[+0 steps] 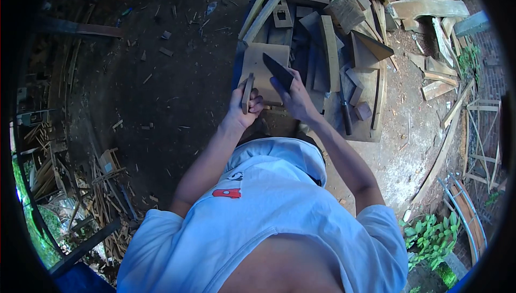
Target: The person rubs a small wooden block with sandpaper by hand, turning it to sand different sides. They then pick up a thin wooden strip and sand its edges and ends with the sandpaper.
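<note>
My left hand [244, 111] is closed around a small flat wooden piece [248, 93], which stands on edge between thumb and fingers. In my right hand [299, 99] is a dark, flat, pointed piece [278, 71], its tip angled up and to the left; whether it is a blade or dark wood is hard to tell. Both hands are above the near edge of a light square board [263, 67] on the bench. The two held pieces are apart.
Wood blocks and curved planks cover the bench [365, 133]. A dark-handled tool [346, 118] lies at its right. More timber [427, 8] is piled at the upper right, and scrap sticks [110, 207] lie at the lower left.
</note>
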### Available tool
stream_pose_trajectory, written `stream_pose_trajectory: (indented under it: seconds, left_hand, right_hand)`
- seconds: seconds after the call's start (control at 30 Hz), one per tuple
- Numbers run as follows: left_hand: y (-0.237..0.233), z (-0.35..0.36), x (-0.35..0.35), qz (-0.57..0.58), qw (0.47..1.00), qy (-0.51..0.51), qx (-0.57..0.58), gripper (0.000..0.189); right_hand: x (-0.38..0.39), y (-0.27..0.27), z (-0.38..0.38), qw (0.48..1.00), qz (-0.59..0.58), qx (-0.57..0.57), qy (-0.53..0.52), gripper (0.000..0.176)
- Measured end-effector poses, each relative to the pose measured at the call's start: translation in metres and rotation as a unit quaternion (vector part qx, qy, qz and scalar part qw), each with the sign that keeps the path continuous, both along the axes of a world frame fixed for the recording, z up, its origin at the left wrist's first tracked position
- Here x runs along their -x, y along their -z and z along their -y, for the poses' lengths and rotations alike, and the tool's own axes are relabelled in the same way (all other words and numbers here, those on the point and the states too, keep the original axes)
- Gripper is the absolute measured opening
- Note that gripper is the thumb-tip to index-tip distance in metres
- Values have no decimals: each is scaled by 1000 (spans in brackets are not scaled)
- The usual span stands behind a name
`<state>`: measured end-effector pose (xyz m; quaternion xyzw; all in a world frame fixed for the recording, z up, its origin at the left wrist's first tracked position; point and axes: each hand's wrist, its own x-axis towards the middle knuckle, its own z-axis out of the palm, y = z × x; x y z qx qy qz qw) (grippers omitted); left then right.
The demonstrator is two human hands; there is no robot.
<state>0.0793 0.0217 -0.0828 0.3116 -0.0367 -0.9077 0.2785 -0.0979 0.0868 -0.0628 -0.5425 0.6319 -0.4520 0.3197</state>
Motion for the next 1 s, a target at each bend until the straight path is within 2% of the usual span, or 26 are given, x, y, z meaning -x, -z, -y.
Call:
stream_pose_trajectory:
  seconds: [0.07,0.13,0.17,0.2,0.27,0.3,0.33,0.37,0.4,0.43,0.47,0.5,0.53,0.6,0.63,0.67,0.7,0.73,0.77,0.8,0.83,0.87,0.9,0.93,0.97,1.0]
  left_hand:
    - [-4,4,12,-15,1000,23,13,23]
    - [-35,-2,39,145,987,-61,-7,26]
    - [27,12,15,-124,983,24,135,32]
    - [28,9,8,-89,973,11,211,34]
    - [-28,3,21,132,978,0,163,33]
    - [-18,2,24,130,979,-3,159,33]
    - [-4,6,29,64,985,-6,159,30]
    - [7,13,34,-3,987,-8,164,28]
    - [7,20,38,-7,986,-8,167,28]
    - [4,23,41,20,994,27,105,27]
    - [3,21,40,49,996,57,41,26]
    - [-5,22,41,50,996,52,44,26]
    - [-21,21,47,80,995,-6,62,25]
    - [-47,13,58,139,980,-117,83,22]
    - [-56,13,59,153,978,-82,112,20]
    - [-36,17,53,154,978,-86,108,20]
    - [-1,26,44,-32,994,9,105,22]
    - [16,35,38,-216,966,105,99,24]
    - [7,34,37,-231,960,95,126,22]
    - [0,36,45,-234,959,95,129,22]
    - [-10,29,57,-55,991,7,119,18]
    - [-20,25,64,126,983,-80,104,14]
    - [-68,16,65,124,988,-91,12,12]
    - [-50,20,60,126,988,-93,10,12]
    - [-16,28,50,-103,994,13,41,15]
    - [9,35,42,-327,935,119,72,19]
  right_hand:
    - [-26,-19,-5,997,-16,60,-52,36]
    - [-46,-34,-8,997,-18,68,-40,38]
    - [-52,-45,-10,997,-4,60,-48,40]
    - [-56,-57,-12,997,11,52,-59,42]
    - [-53,-67,-16,995,-1,61,-84,46]
    - [-46,-64,-11,992,-25,84,-87,47]
    - [-40,-59,-5,989,-49,109,-91,47]
    - [-38,-43,4,994,-44,88,-45,42]
    - [-30,-44,19,994,-48,91,-45,42]
    - [-21,-46,32,991,121,-50,16,40]
    - [-16,-46,37,937,284,-191,74,39]
    - [-18,-36,28,995,94,-34,12,35]
    - [-26,-47,18,996,-44,78,-19,32]
    - [-31,-61,9,994,-25,88,-61,33]
    - [-18,-55,19,995,-50,61,-63,35]
    - [-4,-49,32,994,-74,35,-68,37]
    - [0,-60,39,979,141,-145,-33,36]
    - [-6,-60,36,979,142,-140,-36,36]
    - [-14,-60,31,999,26,-19,-35,30]
    - [-21,-61,23,990,-92,97,-32,26]
    - [-28,-78,15,988,-68,119,-71,27]
    - [-22,-73,17,988,-68,115,-73,27]
    - [-12,-63,27,993,-60,89,-54,32]
    - [-7,-60,37,996,-49,63,-34,37]
    - [-5,-62,45,934,314,-169,34,36]
    - [-12,-65,39,934,314,-168,32,36]
